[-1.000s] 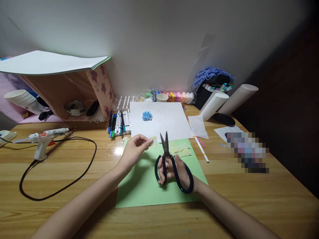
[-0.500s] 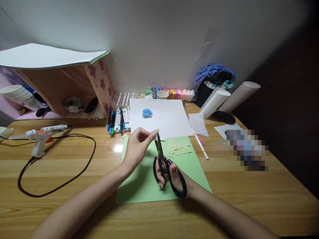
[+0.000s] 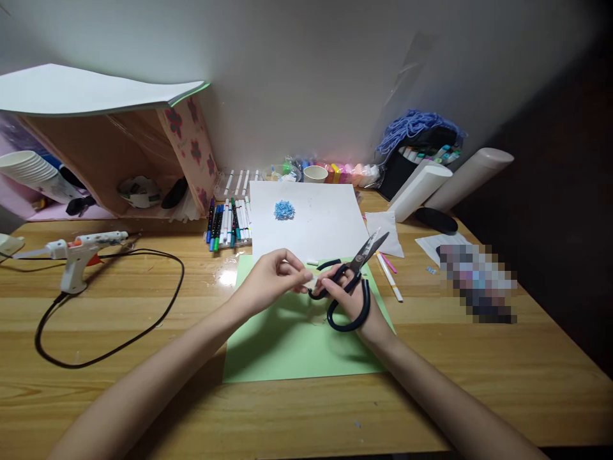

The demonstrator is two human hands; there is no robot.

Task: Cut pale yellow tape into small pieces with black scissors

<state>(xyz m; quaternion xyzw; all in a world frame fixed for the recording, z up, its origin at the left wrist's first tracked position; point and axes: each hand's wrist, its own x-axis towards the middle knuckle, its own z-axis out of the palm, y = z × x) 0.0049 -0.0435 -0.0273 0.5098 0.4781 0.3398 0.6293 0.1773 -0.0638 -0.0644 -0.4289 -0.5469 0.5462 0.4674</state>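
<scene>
**Both hands meet over the green sheet**

Your left hand (image 3: 271, 281) has its fingers pressed together, pinching one small pale paper scrap (image 3: 310, 279). Your right hand (image 3: 352, 300) has its fingers through the loops of one pair of black scissors (image 3: 352, 281), blades slightly parted and pointing up-right, and its fingertips touch the same scrap. All this sits just above one green sheet (image 3: 287, 348) on the bench (image 3: 143, 383).

Around: one white sheet (image 3: 311, 223) beyond the green one, carrying one blue crumb pile (image 3: 284, 209). One row of markers (image 3: 228, 225) to its left, count unclear. One glue gun (image 3: 76, 252) with its black cord (image 3: 110, 306) far left. Two white cylinders (image 3: 445, 182) far right. Nothing blocks the hands.
</scene>
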